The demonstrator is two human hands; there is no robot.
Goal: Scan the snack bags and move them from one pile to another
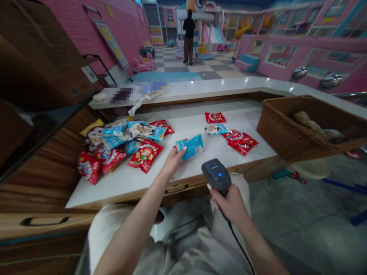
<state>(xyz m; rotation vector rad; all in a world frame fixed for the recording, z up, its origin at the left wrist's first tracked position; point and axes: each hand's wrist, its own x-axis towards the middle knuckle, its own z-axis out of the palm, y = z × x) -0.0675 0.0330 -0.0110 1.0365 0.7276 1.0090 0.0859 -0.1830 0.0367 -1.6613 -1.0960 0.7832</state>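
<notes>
- Far left, a big cardboard box (pixel 37 49) sits on a dark shelf, well clear of the work.
- On the left of the white surface (pixel 123 183) lies a loose heap of snack packets (pixel 120 143), red and blue, overlapping 1 another.
- The left hand (pixel 172 160) is closed on 1 blue packet (pixel 191 146), pinched at its near end between thumb and fingers. It is lifted just off the surface near the front edge, between the 2 groups of packets.
- The packet looks a little crumpled. I'd say it wants pulling flat, with the barcode side turned toward the scanner; which side carries the code I cannot tell from here.
- The right hand (pixel 232 204) is wrapped round the grip of a black handheld scanner (pixel 216 175). A blue light shows on its top, and its cable (pixel 237 240) trails down over the lap.
- The scanner's head points toward the packet, near it but not touching. Keeping it steady and a little apart, angled to avoid glare off the glossy film, should give a clean read.
- Further right, a small set of packets (pixel 239 141) lies spread flat, apart from the heap.
- At the far right a brown wicker basket (pixel 283 133) rests on the corner of the surface.
</notes>
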